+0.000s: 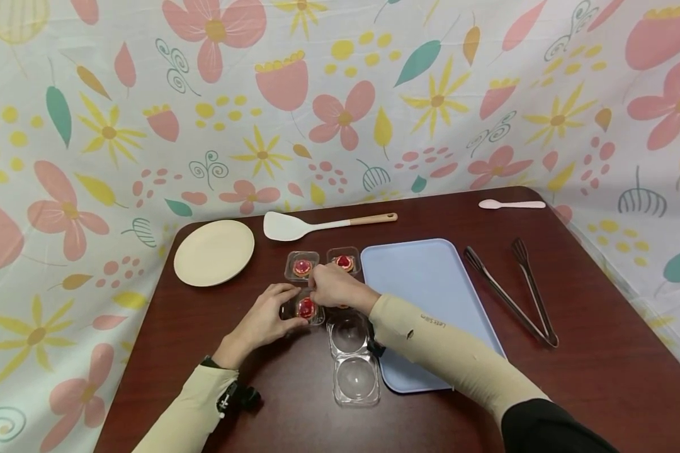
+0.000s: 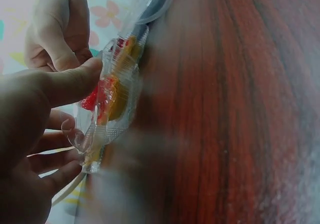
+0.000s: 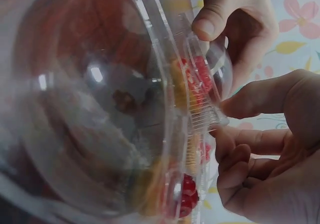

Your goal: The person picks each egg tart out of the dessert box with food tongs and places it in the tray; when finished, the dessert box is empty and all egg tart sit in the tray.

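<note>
A clear plastic box (image 1: 319, 318) with a red-topped tart (image 1: 305, 307) in it stands between both hands. My left hand (image 1: 267, 314) holds the box from the left, thumb at its near side and fingers at the far side. From the right, my right hand (image 1: 337, 286) reaches over; in the right wrist view its thumb and forefinger pinch the box's edge. The lid lies over the tart in the left wrist view; whether it is fully closed I cannot tell. Behind are two more boxed tarts, a left one (image 1: 302, 267) and a right one (image 1: 344, 262). Another tart is mostly hidden beneath my right hand.
An open clear clamshell box (image 1: 356, 380) lies nearest me, beside a blue tray (image 1: 419, 277). Metal tongs (image 1: 544, 314) and a pale spoon (image 1: 510, 204) lie right. A cream plate (image 1: 215, 251) and a white spatula (image 1: 286, 226) lie at the back left.
</note>
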Demonstrator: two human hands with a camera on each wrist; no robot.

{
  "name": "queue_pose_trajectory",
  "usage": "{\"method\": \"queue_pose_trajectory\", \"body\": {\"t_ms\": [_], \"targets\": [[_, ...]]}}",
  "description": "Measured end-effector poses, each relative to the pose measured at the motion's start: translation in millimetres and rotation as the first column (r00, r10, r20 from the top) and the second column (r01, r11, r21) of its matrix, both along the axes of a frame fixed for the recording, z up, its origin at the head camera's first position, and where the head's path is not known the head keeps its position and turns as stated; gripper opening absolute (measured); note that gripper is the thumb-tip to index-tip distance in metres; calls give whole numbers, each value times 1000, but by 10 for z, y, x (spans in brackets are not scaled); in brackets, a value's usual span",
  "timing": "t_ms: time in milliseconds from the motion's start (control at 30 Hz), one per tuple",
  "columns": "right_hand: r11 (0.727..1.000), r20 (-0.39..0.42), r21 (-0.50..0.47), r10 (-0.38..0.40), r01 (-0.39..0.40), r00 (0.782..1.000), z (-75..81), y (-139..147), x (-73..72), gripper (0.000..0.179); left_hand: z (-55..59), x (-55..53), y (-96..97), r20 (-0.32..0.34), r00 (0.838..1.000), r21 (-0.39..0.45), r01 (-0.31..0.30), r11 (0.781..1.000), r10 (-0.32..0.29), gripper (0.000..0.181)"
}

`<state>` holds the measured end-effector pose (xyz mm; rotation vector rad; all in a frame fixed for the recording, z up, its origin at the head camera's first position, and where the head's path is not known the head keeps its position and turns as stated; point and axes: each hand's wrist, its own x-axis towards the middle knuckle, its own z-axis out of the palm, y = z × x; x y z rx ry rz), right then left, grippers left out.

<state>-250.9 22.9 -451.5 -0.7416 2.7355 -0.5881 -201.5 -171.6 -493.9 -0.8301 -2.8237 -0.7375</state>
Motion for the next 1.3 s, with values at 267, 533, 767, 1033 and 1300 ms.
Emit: {"method": "queue_pose_trajectory", "body": {"t_ms": [267,533,767,1033,1300], "targets": [[1000,40,0,6,-6,999,43,11,-29,3,10,12,30,-50,999,25,3,1000,-2,67],[997,42,-62,-31,34,999,21,44,-84,10,17,-8,2,-74,997,44,-13,999,17,66],[995,57,-93,-35,40,998,6,73,-96,10,13,-19,-2,-82,996,58,-14,998,19,66],[994,46,-102,-23,28,999,-48,74,-77,12,18,-17,11,-83,996,47,-26,999,29,65],[995,19,-96,-19,20,1000,-70,74,-79,9,11,-32,19,-87,996,41,-32,999,35,67]]}}
